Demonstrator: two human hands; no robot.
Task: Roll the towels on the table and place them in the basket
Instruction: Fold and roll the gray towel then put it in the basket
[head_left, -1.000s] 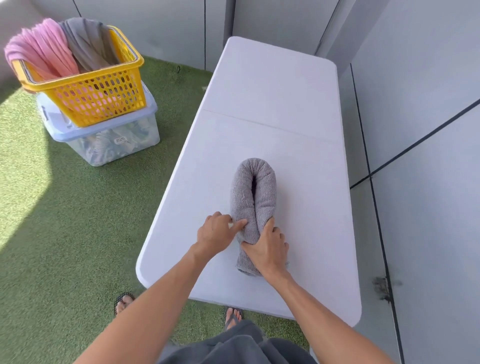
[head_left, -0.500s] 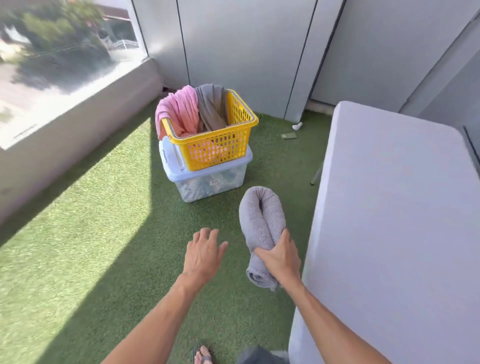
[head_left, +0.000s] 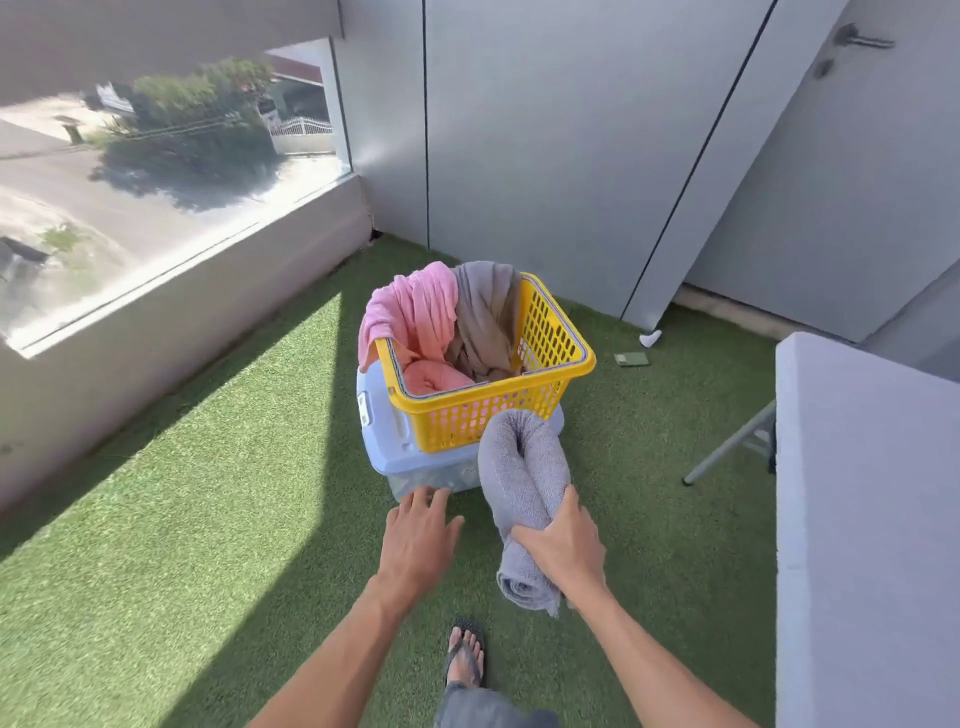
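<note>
My right hand (head_left: 563, 545) grips a rolled grey towel (head_left: 522, 478), bent double, held in the air just in front of the yellow basket (head_left: 550, 338). My left hand (head_left: 418, 535) hovers beside it, fingers apart, holding nothing. The basket sits on a blue-lidded plastic box (head_left: 384, 421). A pink towel (head_left: 415, 312) and a grey-brown towel (head_left: 488, 312) hang over the basket's far rim, and a rolled pink towel (head_left: 436, 376) lies inside.
The white table (head_left: 872, 519) stands at the right, its metal leg (head_left: 727, 447) showing. Green artificial turf (head_left: 208, 519) covers the floor. A low wall with a glass pane (head_left: 156, 156) runs along the left. Grey wall panels are behind the basket. My sandalled foot (head_left: 466, 656) is below.
The grey towel was lifted off the table by my right hand and carried left toward the basket. My left hand let go of it. The basket is now much closer.
</note>
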